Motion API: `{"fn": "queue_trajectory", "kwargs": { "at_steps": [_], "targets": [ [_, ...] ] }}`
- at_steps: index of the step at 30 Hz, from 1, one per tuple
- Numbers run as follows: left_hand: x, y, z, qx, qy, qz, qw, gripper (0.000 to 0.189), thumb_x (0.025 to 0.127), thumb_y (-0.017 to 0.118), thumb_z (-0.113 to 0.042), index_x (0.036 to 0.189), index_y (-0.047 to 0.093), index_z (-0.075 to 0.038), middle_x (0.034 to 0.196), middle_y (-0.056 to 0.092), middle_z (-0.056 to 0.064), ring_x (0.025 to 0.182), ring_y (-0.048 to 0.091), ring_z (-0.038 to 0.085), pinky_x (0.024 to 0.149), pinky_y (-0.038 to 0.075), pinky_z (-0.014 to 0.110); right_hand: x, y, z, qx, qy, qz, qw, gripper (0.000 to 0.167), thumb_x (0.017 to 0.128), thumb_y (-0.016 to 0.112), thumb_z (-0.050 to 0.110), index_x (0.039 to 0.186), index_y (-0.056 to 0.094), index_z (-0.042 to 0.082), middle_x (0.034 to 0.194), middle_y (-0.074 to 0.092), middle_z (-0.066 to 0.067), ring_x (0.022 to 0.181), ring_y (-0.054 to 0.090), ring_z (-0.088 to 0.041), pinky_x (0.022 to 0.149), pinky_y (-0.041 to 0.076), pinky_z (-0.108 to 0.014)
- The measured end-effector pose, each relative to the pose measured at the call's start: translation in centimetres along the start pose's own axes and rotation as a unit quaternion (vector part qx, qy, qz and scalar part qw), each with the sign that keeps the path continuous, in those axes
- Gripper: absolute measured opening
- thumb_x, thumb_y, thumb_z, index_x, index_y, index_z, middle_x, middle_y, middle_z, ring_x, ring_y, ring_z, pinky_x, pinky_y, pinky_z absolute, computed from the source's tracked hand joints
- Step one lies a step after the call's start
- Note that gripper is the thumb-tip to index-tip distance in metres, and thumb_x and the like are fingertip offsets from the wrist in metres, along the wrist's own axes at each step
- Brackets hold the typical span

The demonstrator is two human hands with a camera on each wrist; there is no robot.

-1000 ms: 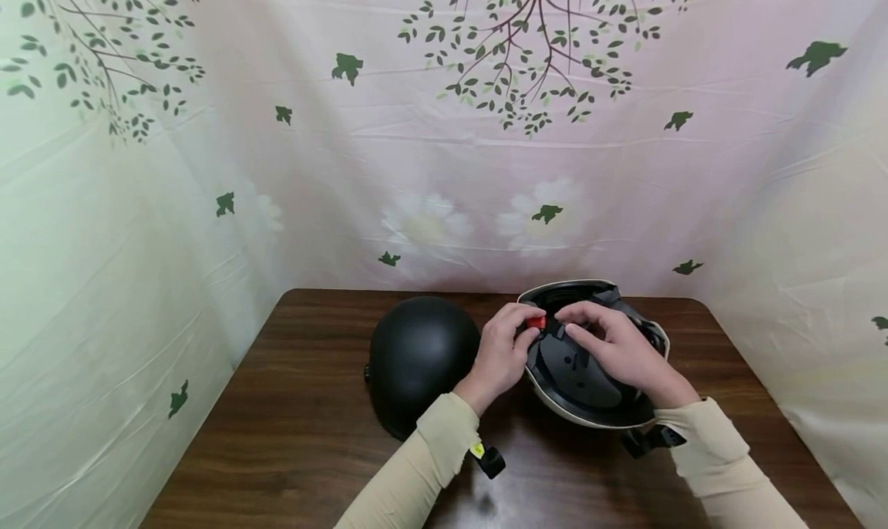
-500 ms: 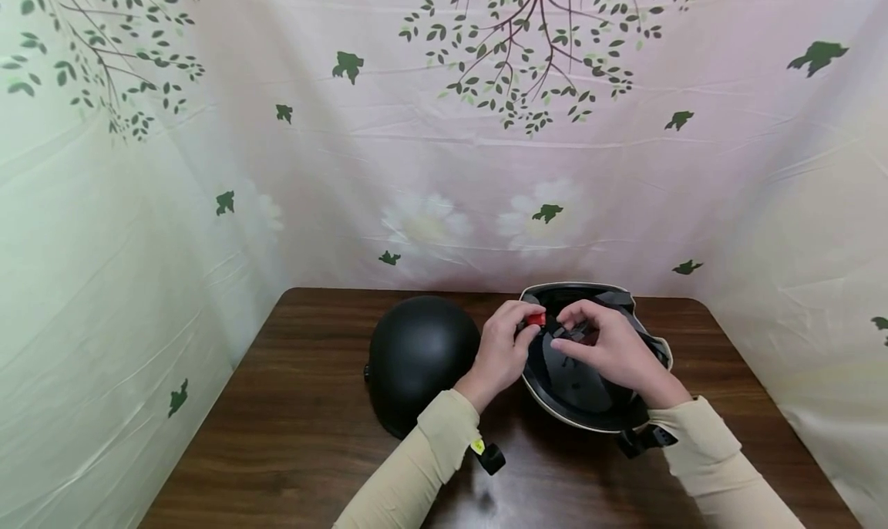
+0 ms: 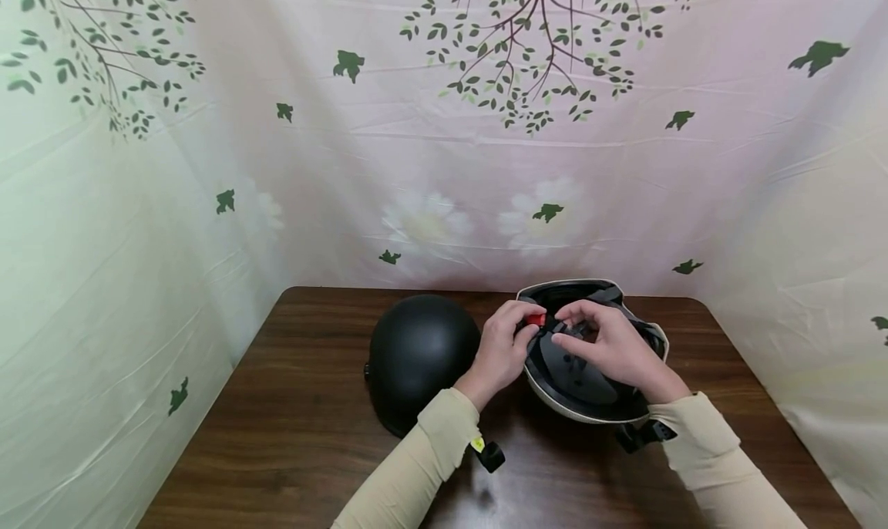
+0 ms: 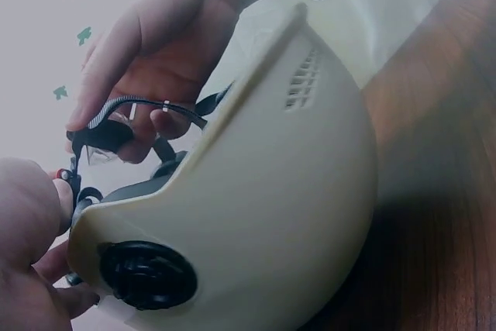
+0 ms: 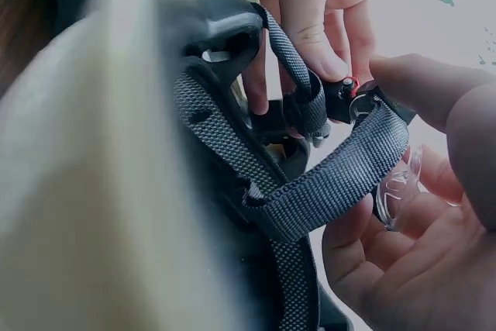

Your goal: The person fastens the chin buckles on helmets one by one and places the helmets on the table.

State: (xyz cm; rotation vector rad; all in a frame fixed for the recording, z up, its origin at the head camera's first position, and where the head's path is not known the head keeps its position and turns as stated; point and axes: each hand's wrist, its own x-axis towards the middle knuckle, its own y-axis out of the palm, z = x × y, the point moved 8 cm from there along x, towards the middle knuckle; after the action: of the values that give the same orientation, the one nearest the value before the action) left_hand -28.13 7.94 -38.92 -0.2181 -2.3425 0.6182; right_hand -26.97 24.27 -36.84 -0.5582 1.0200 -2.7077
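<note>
A cream helmet [image 4: 263,168] lies with its black padded inside [image 3: 572,379] facing up. My left hand [image 3: 499,344] pinches a small red buckle [image 3: 536,320] over the helmet's far left rim. My right hand [image 3: 617,348] holds the grey woven chin strap [image 5: 341,180] by a dark end piece, between thumb and fingers. The two hands nearly meet at the buckle, and the right wrist view shows the strap looping up to it. Something clear, like plastic film [image 5: 399,191], sits among my right fingers. Whether the buckle's halves are joined cannot be made out.
A black helmet [image 3: 423,359] stands dome up just left of my left hand. Both rest on a dark wooden table [image 3: 277,436]. Behind hangs a printed cloth [image 3: 444,166]. A round black knob [image 4: 147,275] sits on the cream helmet's side.
The cream helmet has rocked slightly and come back. My right thumb has shifted left and toward me, and more of the strap shows between the fingers. My left hand keeps its place on the buckle.
</note>
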Motion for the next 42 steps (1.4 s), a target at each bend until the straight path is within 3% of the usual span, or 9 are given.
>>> {"fn": "queue_trajectory", "kwargs": {
  "at_steps": [6,15,22,28,35,38,42],
  "targets": [
    [0.0,0.0,0.3,0.003,-0.008,0.002,1.0,0.026,0.101,0.068,-0.006,0.127,0.071,-0.011,0.125,0.066,0.004,0.113,0.064,0.013,0.099,0.053,0.02,-0.1,0.1,-0.1,-0.024,-0.012,-0.005,0.9996,0.03,0.099,0.077,0.024,0.124,0.069,0.009,0.109,0.07,-0.006,0.085,0.06,-0.017,0.068,0.054,-0.03],
    [-0.1,0.0,0.6,0.003,-0.022,0.006,0.9997,0.026,0.103,0.067,-0.008,0.129,0.071,-0.011,0.127,0.065,0.004,0.114,0.063,0.013,0.101,0.052,0.02,-0.4,-0.4,0.8,-0.102,-0.07,-0.06,0.9905,0.028,0.096,0.08,0.02,0.122,0.074,0.012,0.115,0.073,-0.005,0.095,0.066,-0.019,0.077,0.059,-0.044],
    [0.0,-0.2,0.4,0.001,-0.017,0.001,0.9999,0.027,0.102,0.067,-0.007,0.128,0.071,-0.012,0.127,0.066,0.004,0.115,0.063,0.014,0.102,0.052,0.021,-0.5,-0.8,1.0,-0.106,-0.055,-0.072,0.9902,0.027,0.096,0.08,0.019,0.12,0.072,0.011,0.105,0.075,-0.006,0.077,0.06,-0.015,0.06,0.049,-0.027],
    [-0.1,-0.2,0.5,-0.002,-0.021,0.003,0.9998,0.026,0.102,0.068,-0.007,0.127,0.072,-0.011,0.126,0.066,0.004,0.113,0.063,0.014,0.1,0.052,0.021,-0.5,-1.0,1.0,-0.113,-0.047,-0.063,0.9905,0.027,0.097,0.078,0.018,0.123,0.071,0.011,0.107,0.076,-0.009,0.08,0.061,-0.018,0.06,0.048,-0.027],
    [-0.2,-0.1,0.7,-0.004,-0.02,0.006,0.9998,0.027,0.103,0.067,-0.007,0.128,0.072,-0.011,0.127,0.067,0.004,0.113,0.064,0.014,0.097,0.053,0.018,-0.2,-1.0,1.1,-0.105,-0.052,-0.053,0.9917,0.027,0.1,0.074,0.015,0.126,0.07,0.009,0.108,0.074,-0.011,0.061,0.048,-0.012,0.055,0.043,-0.028],
    [-0.1,-0.2,0.6,-0.006,-0.014,0.004,0.9999,0.027,0.102,0.067,-0.007,0.128,0.072,-0.01,0.126,0.067,0.004,0.113,0.064,0.014,0.096,0.054,0.018,-0.1,-1.0,1.0,-0.105,-0.054,-0.051,0.9916,0.027,0.1,0.074,0.014,0.126,0.07,0.009,0.108,0.074,-0.011,0.067,0.054,-0.013,0.058,0.045,-0.028],
    [-0.1,-0.4,0.3,-0.012,-0.007,-0.004,0.9999,0.027,0.101,0.069,-0.007,0.128,0.072,-0.008,0.124,0.068,0.005,0.11,0.065,0.014,0.094,0.054,0.017,0.0,-0.9,0.9,-0.109,-0.041,-0.049,0.992,0.027,0.098,0.076,0.015,0.124,0.07,0.008,0.108,0.076,-0.009,0.091,0.069,-0.023,0.068,0.052,-0.031]
  ]
}}
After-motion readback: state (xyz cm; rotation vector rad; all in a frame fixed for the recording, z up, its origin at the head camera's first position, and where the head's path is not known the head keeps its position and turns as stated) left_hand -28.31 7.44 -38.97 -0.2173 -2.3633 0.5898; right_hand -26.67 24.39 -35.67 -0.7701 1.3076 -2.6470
